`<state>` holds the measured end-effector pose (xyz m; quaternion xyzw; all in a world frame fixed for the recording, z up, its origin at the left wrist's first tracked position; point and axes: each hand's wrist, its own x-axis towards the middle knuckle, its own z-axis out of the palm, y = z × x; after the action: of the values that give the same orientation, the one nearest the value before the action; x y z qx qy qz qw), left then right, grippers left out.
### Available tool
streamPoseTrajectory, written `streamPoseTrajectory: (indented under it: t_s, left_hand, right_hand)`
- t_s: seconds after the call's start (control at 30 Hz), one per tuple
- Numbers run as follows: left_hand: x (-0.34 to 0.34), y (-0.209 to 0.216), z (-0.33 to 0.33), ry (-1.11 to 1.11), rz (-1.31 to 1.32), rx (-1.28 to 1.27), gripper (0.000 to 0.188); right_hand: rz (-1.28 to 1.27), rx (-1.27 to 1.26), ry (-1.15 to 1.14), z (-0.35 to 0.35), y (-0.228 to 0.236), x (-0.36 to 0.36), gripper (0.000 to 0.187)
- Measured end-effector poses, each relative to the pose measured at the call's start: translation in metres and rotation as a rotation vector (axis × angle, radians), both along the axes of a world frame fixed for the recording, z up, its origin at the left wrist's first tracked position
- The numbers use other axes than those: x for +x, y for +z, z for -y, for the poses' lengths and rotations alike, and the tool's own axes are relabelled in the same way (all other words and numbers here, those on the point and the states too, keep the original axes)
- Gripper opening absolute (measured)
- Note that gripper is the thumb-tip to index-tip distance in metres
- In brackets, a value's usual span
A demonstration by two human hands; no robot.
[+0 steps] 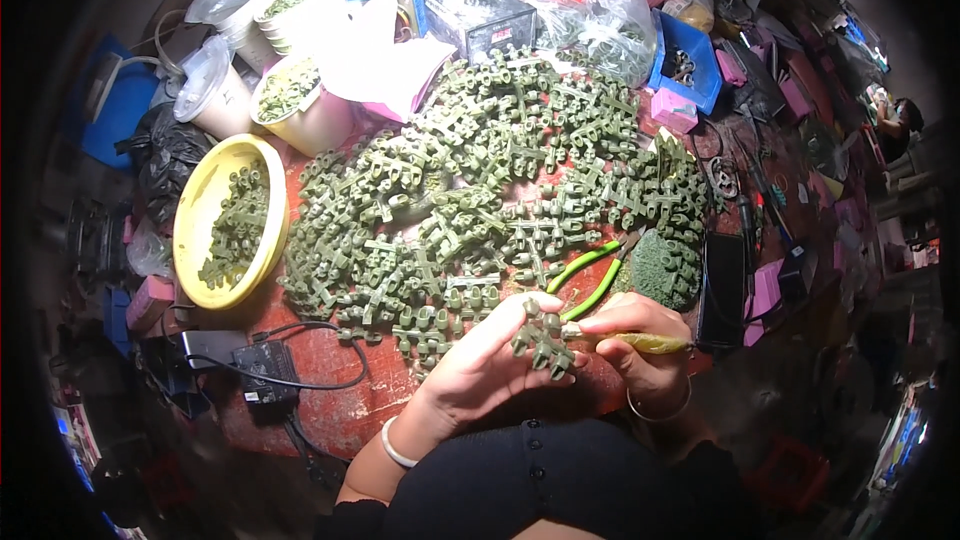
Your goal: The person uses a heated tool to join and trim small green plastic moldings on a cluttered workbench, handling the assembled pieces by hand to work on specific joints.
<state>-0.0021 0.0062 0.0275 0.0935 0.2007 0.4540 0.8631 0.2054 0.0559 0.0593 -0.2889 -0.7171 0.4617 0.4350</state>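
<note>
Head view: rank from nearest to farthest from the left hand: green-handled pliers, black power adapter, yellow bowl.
From the left hand:
1. Green-handled pliers, just above it, to the right.
2. Black power adapter, on its left, near the table edge.
3. Yellow bowl, far left, up the table.

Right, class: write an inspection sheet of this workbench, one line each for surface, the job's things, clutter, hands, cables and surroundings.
Surface: red worktable, worn, mostly covered.
Job's things: green plastic sprue held in front of the person; big heap of green sprues across the table; yellow bowl holding loose green parts.
Clutter: green-handled pliers, white tubs, plastic bags, blue tray, dark phone.
Hands: left hand holds the sprue; right hand grips a yellowish tool at it.
Cables: black cable looping from a black adapter.
Surroundings: dim; pink boxes to the right; another person far right.
</note>
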Motion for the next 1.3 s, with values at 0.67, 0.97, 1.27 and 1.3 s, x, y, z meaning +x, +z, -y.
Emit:
streamPoseTrajectory:
  t_s: [0.67,0.97,1.27,1.3]
  left_hand:
    - [0.000,-0.013,-0.001,-0.065,0.156,-0.002,0.038]
    - [-0.001,-0.015,0.002,-0.060,0.071,-0.037,0.036]
    - [0.000,-0.003,0.001,-0.049,0.068,-0.058,0.033]
    - [0.000,-0.006,0.001,-0.046,0.067,-0.058,0.033]
  right_hand:
    - [0.006,-0.046,0.070,-0.001,0.004,-0.001,0.023]
    - [0.021,0.003,0.080,0.002,0.004,-0.004,0.021]
    - [-0.214,-0.421,0.042,0.016,-0.005,0.001,0.022]
    - [-0.214,-0.421,0.044,0.013,-0.002,0.001,0.022]
